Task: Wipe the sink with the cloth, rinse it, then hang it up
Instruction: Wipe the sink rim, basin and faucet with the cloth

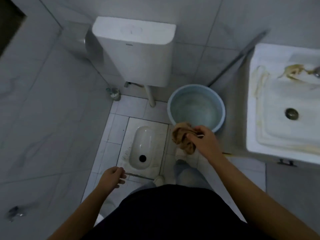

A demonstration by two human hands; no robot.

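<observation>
My right hand grips a crumpled brown cloth, held in the air just in front of the blue basin and left of the sink. The white sink stands at the right edge, with brownish stains on its rim and around the tap; its round drain shows. My left hand hangs lower left over the floor, fingers loosely curled and apart, holding nothing.
A blue round basin with water sits on the floor between sink and squat toilet. A white cistern hangs on the back wall. A grey pole leans in the corner. A small brush holder stands at left.
</observation>
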